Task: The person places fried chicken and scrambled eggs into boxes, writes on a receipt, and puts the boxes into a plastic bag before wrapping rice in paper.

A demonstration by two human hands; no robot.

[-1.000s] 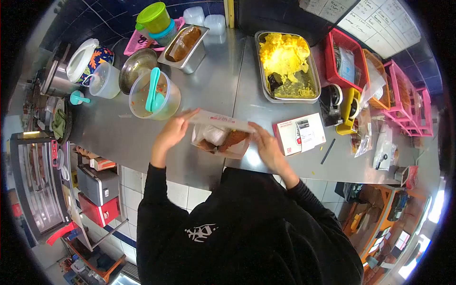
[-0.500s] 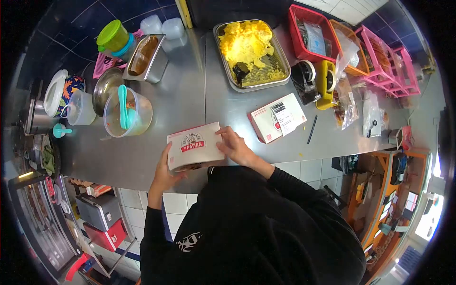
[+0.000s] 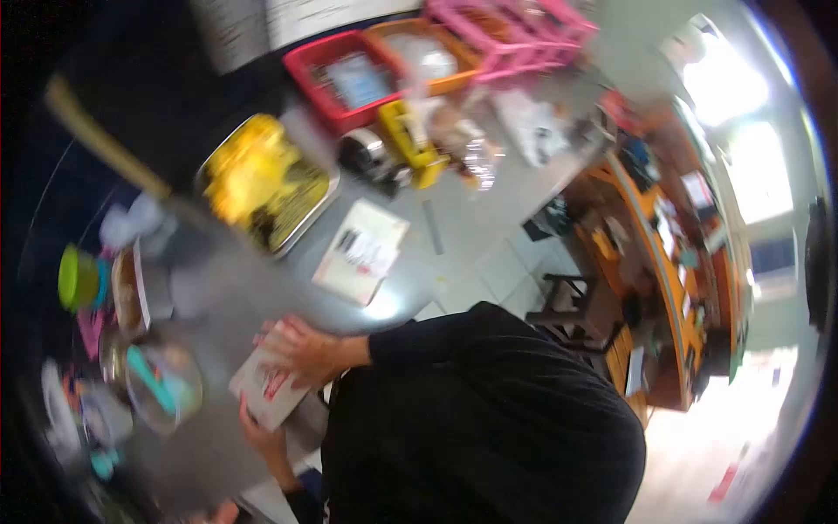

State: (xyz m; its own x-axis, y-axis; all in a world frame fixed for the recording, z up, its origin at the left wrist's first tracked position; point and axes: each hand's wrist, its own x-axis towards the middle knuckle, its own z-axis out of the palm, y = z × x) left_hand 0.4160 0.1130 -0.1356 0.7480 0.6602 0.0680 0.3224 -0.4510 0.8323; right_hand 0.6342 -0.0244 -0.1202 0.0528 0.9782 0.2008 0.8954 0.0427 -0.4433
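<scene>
Right hand [image 3: 301,349] now flat atop closed box [image 3: 264,395], left hand [image 3: 258,433] underneath.

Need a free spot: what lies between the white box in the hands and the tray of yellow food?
In the blurred head view, only bare steel counter shows between the white red-logo cardboard box and the metal tray of yellow food.

Heavy motion blur smears everything, worst on the left, where the tubs [image 3: 161,389] on the worktop [image 3: 497,196] melt into streaks. Even the right hand [image 3: 301,349] lying on the box [image 3: 266,389] is soft-edged. Daylight burns out white at the windows [image 3: 742,131] upper right and across the floor [image 3: 698,445] below. A glare patch shines on the steel. Fisheye curves the edges into a black rim.
</scene>
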